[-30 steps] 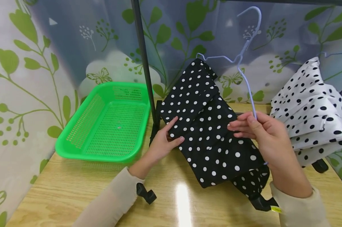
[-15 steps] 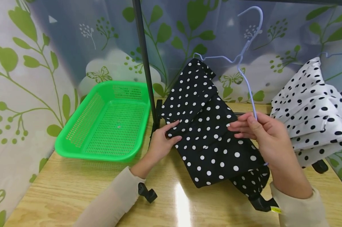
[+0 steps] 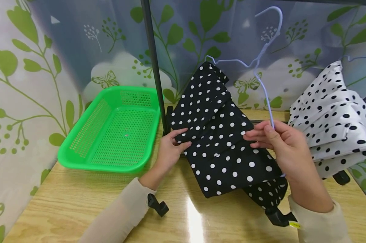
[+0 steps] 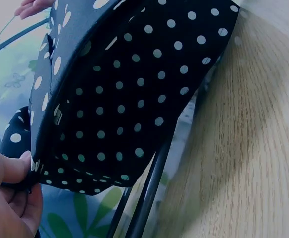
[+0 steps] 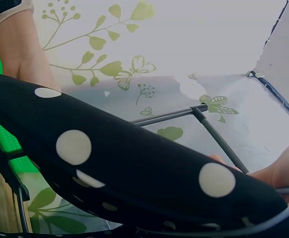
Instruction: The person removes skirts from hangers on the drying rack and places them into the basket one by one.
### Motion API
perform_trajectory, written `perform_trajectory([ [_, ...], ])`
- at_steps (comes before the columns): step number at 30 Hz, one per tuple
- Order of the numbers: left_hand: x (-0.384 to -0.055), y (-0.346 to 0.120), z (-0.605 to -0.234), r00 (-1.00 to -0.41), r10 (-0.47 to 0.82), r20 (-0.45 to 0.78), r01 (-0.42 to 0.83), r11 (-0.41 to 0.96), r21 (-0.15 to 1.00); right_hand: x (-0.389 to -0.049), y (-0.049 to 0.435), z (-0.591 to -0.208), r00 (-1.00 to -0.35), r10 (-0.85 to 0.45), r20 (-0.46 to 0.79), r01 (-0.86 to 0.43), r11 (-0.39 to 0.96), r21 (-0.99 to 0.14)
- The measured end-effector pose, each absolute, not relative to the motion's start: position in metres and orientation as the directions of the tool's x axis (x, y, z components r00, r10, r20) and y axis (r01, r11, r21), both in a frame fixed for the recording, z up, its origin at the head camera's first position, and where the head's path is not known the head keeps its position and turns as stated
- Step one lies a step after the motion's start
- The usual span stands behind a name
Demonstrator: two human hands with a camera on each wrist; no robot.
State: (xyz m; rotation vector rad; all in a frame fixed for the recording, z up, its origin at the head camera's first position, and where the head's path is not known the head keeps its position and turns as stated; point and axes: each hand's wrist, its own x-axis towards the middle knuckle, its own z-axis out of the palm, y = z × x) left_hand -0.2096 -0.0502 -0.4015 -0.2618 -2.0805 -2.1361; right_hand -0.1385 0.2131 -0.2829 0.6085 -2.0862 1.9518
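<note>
A black cloth with white dots [image 3: 219, 135] hangs folded on a light purple wire hanger [image 3: 263, 87], tilted down to the right. My left hand [image 3: 168, 150] pinches the cloth's left edge between thumb and fingers; the left wrist view shows this pinch at the edge of the black cloth [image 4: 119, 99]. My right hand [image 3: 287, 145] holds the hanger's right arm between thumb and fingers, with its fingertips by the cloth. In the right wrist view the cloth's fold [image 5: 134, 153] covers much of that hand.
A green plastic basket [image 3: 110, 167] stands on the wooden table [image 3: 79, 209] at left. A dark rack post [image 3: 154, 60] rises between basket and cloth. At right, a white cloth with black dots [image 3: 335, 118] hangs on another hanger [image 3: 360, 57]. A leaf-patterned backdrop [image 3: 116, 67] stands behind.
My left hand has drawn the black cloth's left edge slightly left, and its lower corner has swung left too. The right hand stays nearly still on the hanger.
</note>
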Motion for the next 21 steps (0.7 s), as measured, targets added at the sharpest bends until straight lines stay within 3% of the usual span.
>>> perform_trajectory([
  [21,-0.213,-0.0463,-0.4083,-0.882,-0.089,0.462,0.438,0.204,0.875,-0.1385,0.212,-0.286,-0.888,-0.138,0.439,-0.445,0.016,-0.895],
])
